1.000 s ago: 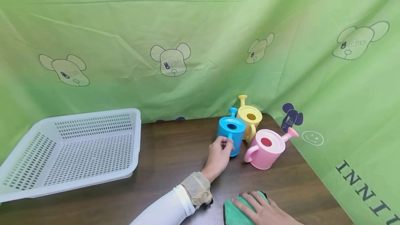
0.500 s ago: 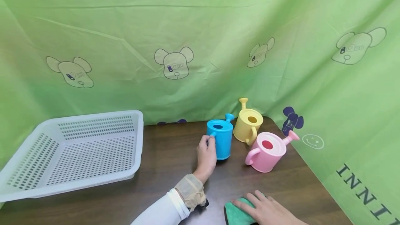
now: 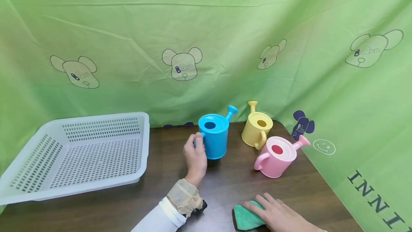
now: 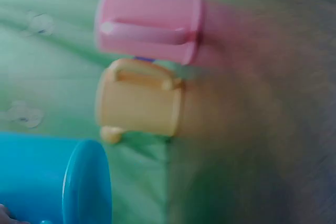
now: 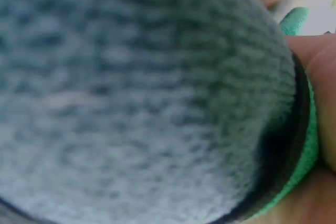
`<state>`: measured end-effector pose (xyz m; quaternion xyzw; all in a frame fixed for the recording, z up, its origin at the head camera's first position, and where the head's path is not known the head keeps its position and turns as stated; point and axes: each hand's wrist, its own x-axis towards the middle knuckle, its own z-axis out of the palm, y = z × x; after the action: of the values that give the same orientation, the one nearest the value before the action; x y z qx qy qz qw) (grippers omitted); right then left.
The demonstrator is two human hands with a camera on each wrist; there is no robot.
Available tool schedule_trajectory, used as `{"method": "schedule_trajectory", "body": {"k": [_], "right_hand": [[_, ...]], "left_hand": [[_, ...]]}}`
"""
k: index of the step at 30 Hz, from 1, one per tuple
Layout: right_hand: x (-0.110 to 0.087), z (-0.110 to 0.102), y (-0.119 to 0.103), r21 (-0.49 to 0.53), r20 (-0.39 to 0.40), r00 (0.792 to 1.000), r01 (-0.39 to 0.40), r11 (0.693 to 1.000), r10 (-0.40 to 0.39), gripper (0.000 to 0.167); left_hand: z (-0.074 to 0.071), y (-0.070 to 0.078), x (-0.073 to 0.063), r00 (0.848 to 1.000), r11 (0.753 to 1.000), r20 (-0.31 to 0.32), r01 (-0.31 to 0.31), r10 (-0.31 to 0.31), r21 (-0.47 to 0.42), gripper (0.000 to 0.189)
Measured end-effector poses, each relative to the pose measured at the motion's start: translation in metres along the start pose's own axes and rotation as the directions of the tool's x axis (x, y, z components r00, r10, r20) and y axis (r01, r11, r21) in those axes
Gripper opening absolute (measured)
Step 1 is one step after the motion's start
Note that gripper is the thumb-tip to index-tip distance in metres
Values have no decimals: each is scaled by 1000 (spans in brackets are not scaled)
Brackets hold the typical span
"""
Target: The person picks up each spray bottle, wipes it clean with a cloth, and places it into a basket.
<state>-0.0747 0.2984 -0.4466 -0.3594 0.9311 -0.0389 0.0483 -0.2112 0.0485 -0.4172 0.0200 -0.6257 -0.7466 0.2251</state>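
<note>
My left hand [image 3: 195, 155] grips the handle of a blue watering can [image 3: 216, 142], held upright just above the table, its spout pointing right. In the left wrist view the can's base [image 4: 89, 182] shows at the lower left. A yellow watering can [image 3: 252, 131] and a pink watering can [image 3: 273, 162] stand to its right, in the table's back right corner. Low in the head view, my right hand [image 3: 276, 212] holds a green cleaning sponge [image 3: 248, 217] on the table. The sponge's grey, black-edged side [image 5: 147, 103] fills most of the right wrist view.
A white perforated plastic basket [image 3: 141, 153] stands on the left of the dark wooden table [image 3: 167, 160]. Green printed curtains [image 3: 128, 63] hang behind the table and along its right side.
The blue watering can has moved left with my left hand, away from the yellow one, and has risen off the table. My right hand has drawn the sponge together a little.
</note>
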Motion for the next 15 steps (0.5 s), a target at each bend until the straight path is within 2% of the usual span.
{"method": "schedule_trajectory", "body": {"k": [3,6,8,10,13,15], "right_hand": [[3,0,1,-60,-95,995,34,998,-39,76],[7,-3,-1,-19,-115,993,15,1000,-18,76],[11,-5,-1,10,-143,990,19,1000,-18,83],[17,-6,-2,2,-210,977,44,999,-43,93],[30,-11,-2,-39,-346,934,81,996,-90,102],[40,-17,0,-27,-402,912,78,997,-82,102]], "left_hand": [[-9,12,7,999,998,-24,-30,29,-58,44],[-19,22,15,997,989,-54,-61,54,-131,47],[-27,27,21,995,980,-74,-77,64,-183,48],[-35,32,27,993,966,-99,-84,61,-246,48],[-46,42,36,987,938,-152,-107,59,-328,47],[-54,50,41,980,917,-190,-135,67,-376,46]]}}
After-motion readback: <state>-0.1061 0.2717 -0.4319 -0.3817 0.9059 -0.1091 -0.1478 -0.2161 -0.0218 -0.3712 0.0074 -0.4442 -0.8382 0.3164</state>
